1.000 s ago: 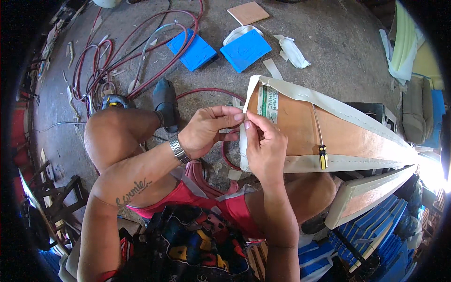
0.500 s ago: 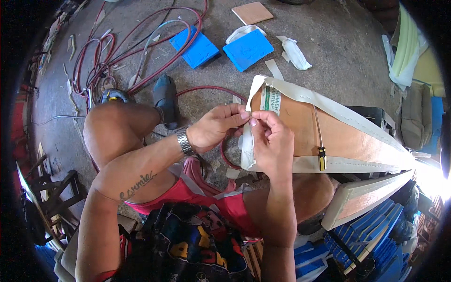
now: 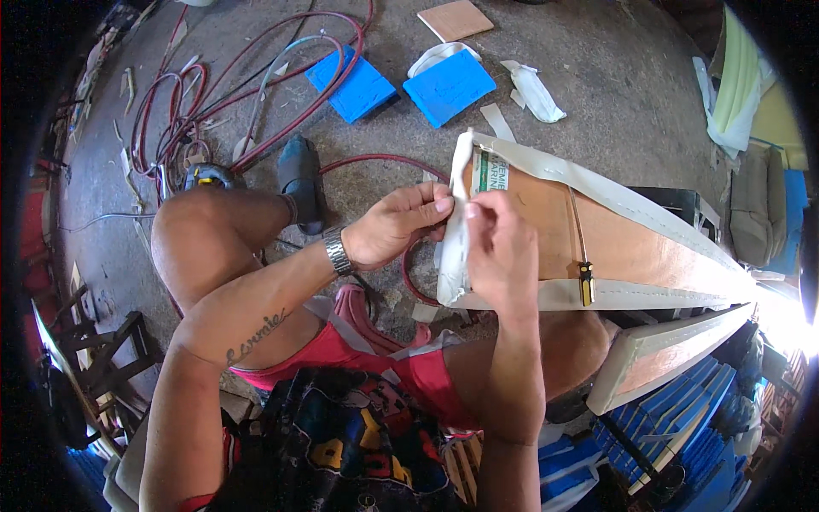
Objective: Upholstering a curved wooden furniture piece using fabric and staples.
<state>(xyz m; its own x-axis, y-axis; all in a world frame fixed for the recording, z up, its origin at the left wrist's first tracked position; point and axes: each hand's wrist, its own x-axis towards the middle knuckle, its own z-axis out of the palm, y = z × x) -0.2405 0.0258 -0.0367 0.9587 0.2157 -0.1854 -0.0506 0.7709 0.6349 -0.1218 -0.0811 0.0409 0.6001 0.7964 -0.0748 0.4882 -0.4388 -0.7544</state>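
A long wooden-backed panel (image 3: pixel 546 230) lies across to my right, with a white vinyl cover (image 3: pixel 459 256) folded over its edges. At its short near end, my left hand (image 3: pixel 399 226) is closed, thumb and fingers pinching at the outer edge of the vinyl. Just inside that edge is my right hand (image 3: pixel 503 252), closed with thumb and forefinger together and slightly blurred. Whatever its fingertips hold is hidden. A screwdriver (image 3: pixel 585 275) with a black and yellow handle rests on the panel, its shaft pointing away from me.
Beyond the panel, two blue blocks (image 3: pixel 450 88) and a square board (image 3: pixel 455 20) lie on the concrete floor. Red hoses (image 3: pixel 256 154) coil at far left beside a power tool (image 3: pixel 209 177). A second covered panel (image 3: pixel 665 358) leans near my right knee, above stacked blue pieces (image 3: pixel 657 418).
My right hand has drawn a little to the right, away from my left fingertips. The vinyl along the short end now stands more folded up between my hands.
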